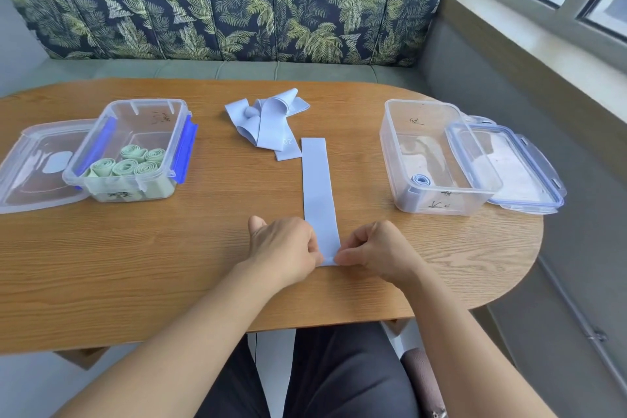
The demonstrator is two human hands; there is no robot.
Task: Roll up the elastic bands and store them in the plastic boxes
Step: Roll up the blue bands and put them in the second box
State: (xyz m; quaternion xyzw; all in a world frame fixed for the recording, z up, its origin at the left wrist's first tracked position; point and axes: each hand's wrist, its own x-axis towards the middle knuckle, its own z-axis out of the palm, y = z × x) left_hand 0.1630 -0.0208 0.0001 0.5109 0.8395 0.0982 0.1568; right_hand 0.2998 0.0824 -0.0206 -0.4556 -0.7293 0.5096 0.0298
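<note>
Grip: our left hand (283,243) and right hand (376,248) pinch the flat pale-blue elastic band's (319,193) near end.
Risk: we judge uneven finger pressure would skew the roll; slack would loosen it.

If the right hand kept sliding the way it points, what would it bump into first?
The right hand pinches the flat band, so it would cross that first; beyond, probably the band pile, though depth is unclear.

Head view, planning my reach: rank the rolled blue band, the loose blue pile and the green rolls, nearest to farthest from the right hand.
1. Rolled blue band, right box, near corner.
2. Loose blue pile, far centre.
3. Green rolls, left box.
</note>
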